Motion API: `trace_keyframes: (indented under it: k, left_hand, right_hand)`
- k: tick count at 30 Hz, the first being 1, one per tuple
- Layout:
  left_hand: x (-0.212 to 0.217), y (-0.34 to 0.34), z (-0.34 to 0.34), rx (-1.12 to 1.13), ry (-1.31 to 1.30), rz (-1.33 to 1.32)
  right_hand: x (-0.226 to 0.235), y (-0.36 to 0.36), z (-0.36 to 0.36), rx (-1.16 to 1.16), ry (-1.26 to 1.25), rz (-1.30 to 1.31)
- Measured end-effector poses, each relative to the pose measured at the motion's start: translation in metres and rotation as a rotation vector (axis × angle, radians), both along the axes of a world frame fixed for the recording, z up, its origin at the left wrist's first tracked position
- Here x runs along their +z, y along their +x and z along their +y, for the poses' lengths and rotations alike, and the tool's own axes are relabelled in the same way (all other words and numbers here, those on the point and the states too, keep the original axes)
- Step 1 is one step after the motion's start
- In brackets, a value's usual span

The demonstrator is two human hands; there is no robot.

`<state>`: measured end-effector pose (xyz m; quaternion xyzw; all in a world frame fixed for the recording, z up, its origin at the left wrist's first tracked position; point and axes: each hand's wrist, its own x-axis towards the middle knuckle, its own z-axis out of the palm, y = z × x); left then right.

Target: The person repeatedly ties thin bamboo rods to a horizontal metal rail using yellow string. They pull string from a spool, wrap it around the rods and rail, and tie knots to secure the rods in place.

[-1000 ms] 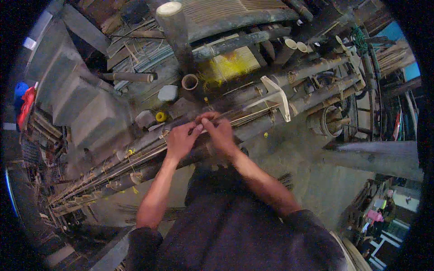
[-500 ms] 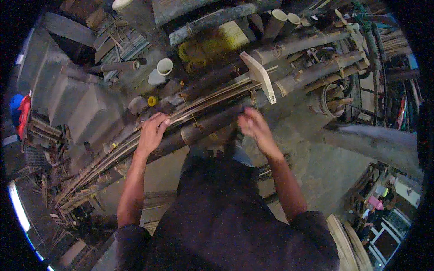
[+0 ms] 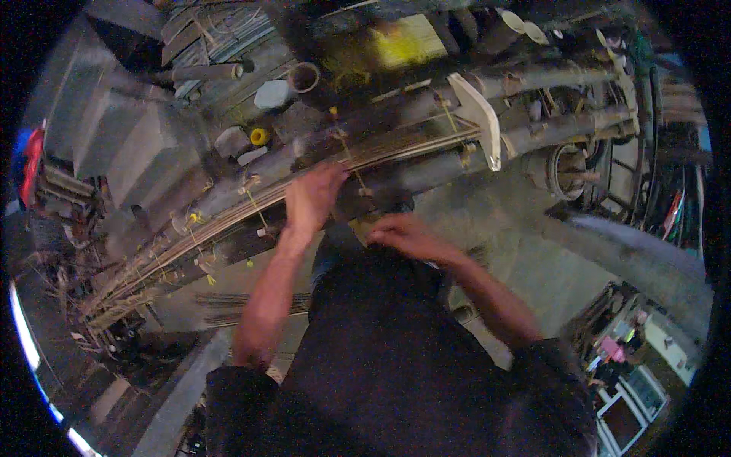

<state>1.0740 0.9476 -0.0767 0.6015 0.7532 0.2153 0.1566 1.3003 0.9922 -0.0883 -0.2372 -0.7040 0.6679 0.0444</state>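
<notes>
Head view, looking down past a dark shirt onto a rack of thick grey poles [image 3: 426, 171] slanting from lower left to upper right above a concrete floor [image 3: 533, 251]. Along the poles, a bundle of thin strips [image 3: 228, 209], pale and long, bound at intervals with yellow ties [image 3: 250, 196]. Left hand [image 3: 314, 199] laid on top of the bundle about midway along the rack, fingers pressed together and curled down over the strips, clamping them against the pole beneath. Right hand [image 3: 403, 232] lower and closer to the body, just off the near edge of the rack, fingers bent inward. Cannot tell whether anything is pinched there; too blurred. Beyond the left hand, a small yellow spool [image 3: 260, 136] and an open pipe end [image 3: 303, 76] near the far edge. Off to the right, a flat white bracket [image 3: 480, 114] across the poles.

Judging by the pose: mid-binding, with the strips held in place at one spot. Next move probably calls for bringing the right hand back up beside the left while keeping the strips pressed flat and aligned.
</notes>
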Motion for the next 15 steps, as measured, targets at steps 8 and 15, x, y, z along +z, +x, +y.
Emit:
trace_keyframes:
  k: [8,15]
  left_hand:
    - [-0.017,0.026,-0.005,0.113,0.332,0.151]
    - [-0.014,0.025,-0.002,0.056,0.206,0.054]
  right_hand:
    - [0.164,-0.193,0.09,0.542,0.89,0.293]
    - [0.018,-0.197,0.152,-0.036,-0.039,-0.003]
